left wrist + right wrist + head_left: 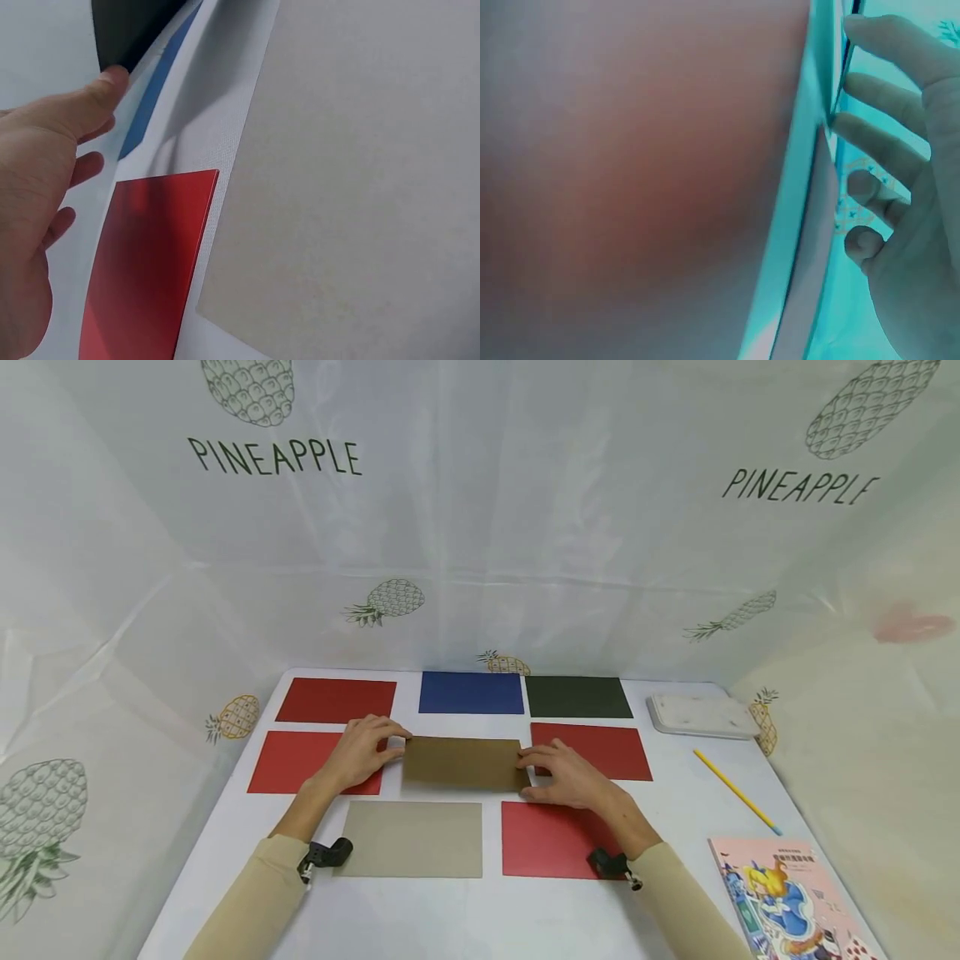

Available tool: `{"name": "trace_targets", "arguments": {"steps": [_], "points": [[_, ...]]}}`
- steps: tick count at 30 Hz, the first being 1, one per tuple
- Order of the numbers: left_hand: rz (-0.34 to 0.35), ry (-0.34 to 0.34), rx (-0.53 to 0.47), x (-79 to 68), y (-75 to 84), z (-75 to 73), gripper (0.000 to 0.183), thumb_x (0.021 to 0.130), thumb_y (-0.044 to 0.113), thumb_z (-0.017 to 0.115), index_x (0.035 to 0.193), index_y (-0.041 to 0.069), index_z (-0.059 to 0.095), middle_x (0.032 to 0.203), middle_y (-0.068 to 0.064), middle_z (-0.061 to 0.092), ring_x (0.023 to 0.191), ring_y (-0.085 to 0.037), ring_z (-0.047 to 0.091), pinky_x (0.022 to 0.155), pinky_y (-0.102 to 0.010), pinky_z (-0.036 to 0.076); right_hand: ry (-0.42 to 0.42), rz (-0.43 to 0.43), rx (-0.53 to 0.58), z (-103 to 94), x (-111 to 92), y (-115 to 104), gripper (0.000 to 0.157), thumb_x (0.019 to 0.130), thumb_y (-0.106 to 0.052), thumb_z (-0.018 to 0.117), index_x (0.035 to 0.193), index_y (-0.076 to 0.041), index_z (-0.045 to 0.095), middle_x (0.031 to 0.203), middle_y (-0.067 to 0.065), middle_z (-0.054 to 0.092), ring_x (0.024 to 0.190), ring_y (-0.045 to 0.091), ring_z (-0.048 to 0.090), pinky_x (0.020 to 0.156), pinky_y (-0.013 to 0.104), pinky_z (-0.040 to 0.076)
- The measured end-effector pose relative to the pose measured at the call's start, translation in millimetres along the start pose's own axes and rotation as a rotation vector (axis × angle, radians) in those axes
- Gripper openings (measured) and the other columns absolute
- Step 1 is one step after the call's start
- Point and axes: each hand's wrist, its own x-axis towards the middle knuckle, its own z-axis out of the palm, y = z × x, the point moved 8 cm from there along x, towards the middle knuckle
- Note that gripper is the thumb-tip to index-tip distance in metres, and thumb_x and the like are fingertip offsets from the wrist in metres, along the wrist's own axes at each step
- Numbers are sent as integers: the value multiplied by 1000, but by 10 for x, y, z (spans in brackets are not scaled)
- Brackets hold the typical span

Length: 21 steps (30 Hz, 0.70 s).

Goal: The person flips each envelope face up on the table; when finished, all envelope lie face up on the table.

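Observation:
A brown rectangular card point(461, 764) is held between the two hands over the middle of the white table, tilted, with a shadow beneath it. At its left end the left hand point(362, 755) pinches the edge; in the left wrist view the thumb lies on a corner of the card point(131, 34), which looks nearly black there. The right hand point(573, 778) grips the opposite end, fingertips and thumb at that edge. Below lie a beige card point(414, 839) and a light red card point(551, 839). Red cards point(292, 760) point(611, 752) flank the brown one.
Along the back of the table point(420, 927) lie a dark red card point(337, 700), a blue card point(471, 693) and a dark green card point(579, 697). To the right are a white case point(703, 716), a yellow pencil point(735, 789) and a pink illustrated book point(795, 897).

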Motion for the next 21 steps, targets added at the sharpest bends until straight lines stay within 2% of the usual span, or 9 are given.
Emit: {"name": "trace_targets", "arguments": {"steps": [3, 8, 11, 13, 19, 21], "points": [[-9, 7, -14, -6, -5, -1, 28, 88, 23, 79, 116, 23, 75, 118, 0, 69, 115, -24, 57, 97, -49, 36, 10, 38, 82, -65, -25, 37, 36, 87, -39, 76, 120, -24, 72, 130, -7, 65, 101, 11, 51, 79, 29, 49], [-17, 38, -29, -12, -9, -20, 24, 88, 25, 79, 112, 24, 76, 111, 4, 71, 108, -20, 60, 92, -46, 37, 79, 103, 234, -216, -35, 104, 16, 89, -31, 77, 102, -29, 68, 109, -10, 70, 88, 11, 56, 70, 28, 51], [-6, 77, -31, -16, 0, -52, 20, 88, 26, 79, 108, 25, 77, 103, 8, 73, 99, -17, 61, 89, -44, 37, 135, 115, 315, -308, -18, 115, 14, 90, -26, 77, 94, -30, 64, 94, -10, 71, 78, 13, 59, 64, 28, 50], [7, 108, -30, -20, 18, -77, 18, 88, 26, 79, 106, 25, 77, 98, 9, 73, 93, -15, 62, 87, -43, 38, 179, 124, 340, -361, -9, 120, 15, 91, -25, 76, 91, -29, 62, 86, -11, 69, 72, 13, 59, 59, 27, 47], [48, 192, -23, -30, 68, -126, 16, 86, 21, 82, 101, 21, 77, 93, 6, 74, 90, -15, 66, 87, -42, 41, 322, 164, 361, -494, 25, 126, 16, 93, -25, 74, 91, -23, 59, 86, -9, 70, 72, 13, 59, 57, 27, 43], [62, 213, -16, -30, 81, -130, 16, 86, 20, 82, 100, 21, 77, 94, 5, 75, 90, -15, 67, 88, -42, 42, 370, 184, 350, -527, 42, 132, 14, 94, -25, 73, 92, -23, 59, 81, -8, 68, 67, 14, 56, 55, 27, 42]]}}
